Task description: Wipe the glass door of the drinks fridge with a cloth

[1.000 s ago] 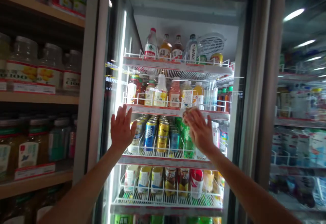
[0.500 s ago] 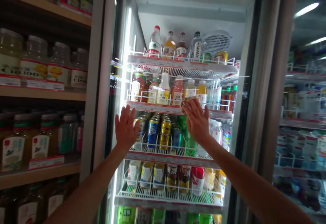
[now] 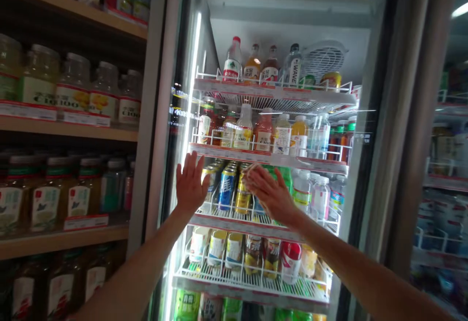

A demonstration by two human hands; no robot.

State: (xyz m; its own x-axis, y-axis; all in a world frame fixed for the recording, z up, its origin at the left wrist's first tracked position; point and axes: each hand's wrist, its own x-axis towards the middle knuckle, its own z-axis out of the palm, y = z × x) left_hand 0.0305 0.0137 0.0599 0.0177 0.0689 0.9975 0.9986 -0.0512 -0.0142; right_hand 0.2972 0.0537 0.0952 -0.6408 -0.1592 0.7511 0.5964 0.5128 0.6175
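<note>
My left hand [image 3: 190, 184] lies open and flat on the glass door [image 3: 256, 14] of a lit drinks fridge, fingers up, in front of the cans [image 3: 226, 187] on the third shelf. My right hand [image 3: 272, 194] presses against the same glass a little to the right, fingers stretched toward the upper left. A small pale cloth-like piece [image 3: 251, 168] shows under its fingertips. Both forearms reach up from the bottom of the view.
Inside the fridge, wire shelves [image 3: 270, 158] carry bottles above and cans and more bottles below. Wooden shelves [image 3: 73, 133] with jars and bottled drinks stand at the left. A second glass-door fridge [image 3: 446, 165] stands at the right, past a dark door frame [image 3: 409, 116].
My right hand has slid down and left across the glass, from the second shelf's level to the can shelf. My left hand has stayed in place. The view has shifted a little.
</note>
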